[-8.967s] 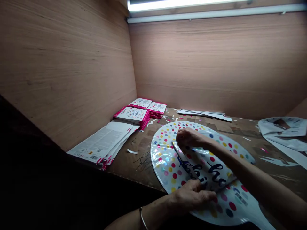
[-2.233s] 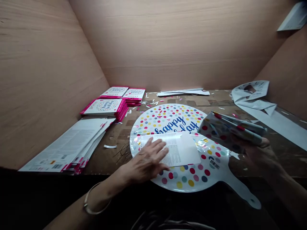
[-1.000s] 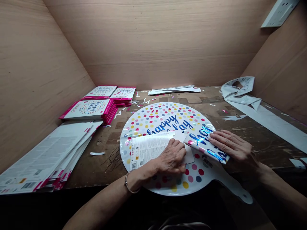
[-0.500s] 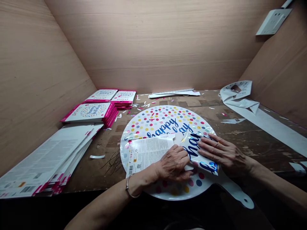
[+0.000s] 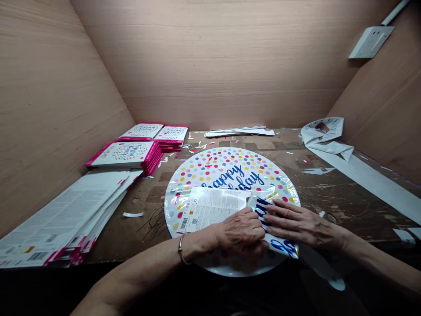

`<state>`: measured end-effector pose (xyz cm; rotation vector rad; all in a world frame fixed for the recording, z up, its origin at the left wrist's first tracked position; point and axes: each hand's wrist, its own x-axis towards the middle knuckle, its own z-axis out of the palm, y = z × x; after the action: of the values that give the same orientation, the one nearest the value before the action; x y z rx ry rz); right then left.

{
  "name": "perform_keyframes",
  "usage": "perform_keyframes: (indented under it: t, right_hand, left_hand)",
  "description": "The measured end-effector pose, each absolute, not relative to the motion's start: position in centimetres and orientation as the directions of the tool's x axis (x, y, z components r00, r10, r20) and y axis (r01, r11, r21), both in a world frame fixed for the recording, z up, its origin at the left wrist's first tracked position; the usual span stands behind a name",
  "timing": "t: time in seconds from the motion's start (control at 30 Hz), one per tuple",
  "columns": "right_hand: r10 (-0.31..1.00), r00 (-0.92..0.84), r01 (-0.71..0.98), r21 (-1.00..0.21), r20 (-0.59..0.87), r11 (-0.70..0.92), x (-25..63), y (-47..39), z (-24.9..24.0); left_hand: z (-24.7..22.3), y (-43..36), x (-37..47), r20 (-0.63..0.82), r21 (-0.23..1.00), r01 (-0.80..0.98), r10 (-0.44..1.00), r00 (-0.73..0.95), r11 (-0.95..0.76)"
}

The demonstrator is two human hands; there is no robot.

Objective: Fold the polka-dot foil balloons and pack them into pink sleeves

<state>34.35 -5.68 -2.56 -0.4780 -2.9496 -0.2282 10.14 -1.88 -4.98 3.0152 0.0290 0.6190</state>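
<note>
A round white foil balloon (image 5: pixel 230 160) with coloured dots and blue lettering lies flat before me, its pale tail (image 5: pixel 324 272) pointing to the lower right. On top of it is a printed white card (image 5: pixel 215 204) with a barcode, seemingly inside a clear plastic bag. My left hand (image 5: pixel 241 230) is closed at the card's right end, fingers curled at the bag's edge; the fingertips are partly hidden. My right hand (image 5: pixel 301 221) rests flat, fingers stretched out, on a folded foil balloon (image 5: pixel 281 246) with blue lettering. The folded piece meets the card beside my left knuckles.
Stacks of pink-edged printed packs (image 5: pixel 126 153) and a fanned pile of cards (image 5: pixel 62 215) stand at left. White strips (image 5: pixel 240 131) lie by the back wall. A long white band (image 5: pixel 378 175) runs along the right. Paper scraps dot the brown table (image 5: pixel 151 193).
The card and the folded balloon have shifted slightly right and towards me. My right hand has moved down along with the folded balloon, and my left hand has moved slightly right.
</note>
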Motion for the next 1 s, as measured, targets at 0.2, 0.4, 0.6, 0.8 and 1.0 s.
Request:
perform_keyframes:
  t: [0.2, 0.4, 0.6, 0.8, 1.0]
  right_hand:
    - [0.466, -0.884, 0.453, -0.183, 0.035, 0.873, 32.7, -5.0, -1.7]
    - [0.383, -0.924, 0.357, -0.339, 0.01, 0.87, 30.7, -4.7, -0.5]
    - [0.446, -0.884, 0.407, -0.237, 0.141, 0.882, 28.8, -3.0, -2.9]
    - [0.427, -0.897, 0.403, -0.185, 0.113, 0.896, 28.8, -3.2, -2.9]
    - [0.475, -0.872, 0.432, -0.27, 0.12, 0.861, 27.2, -3.0, -3.1]
  left_hand:
    - [-4.3, -1.6, 10.2, 0.36, 0.056, -0.061, -0.037, 0.932, -0.997]
    - [-4.0, -1.7, 10.2, 0.279, 0.083, -0.181, -0.152, 0.948, -0.98]
    - [-3.8, -1.8, 10.0, 0.373, 0.135, -0.188, -0.126, 0.919, -0.973]
    - [-2.3, 0.3, 3.5, 0.391, 0.169, 0.641, 0.647, 0.654, -0.749]
    - [-4.1, 0.6, 0.4, -0.014, 0.272, 0.735, 0.762, 0.648, -0.621]
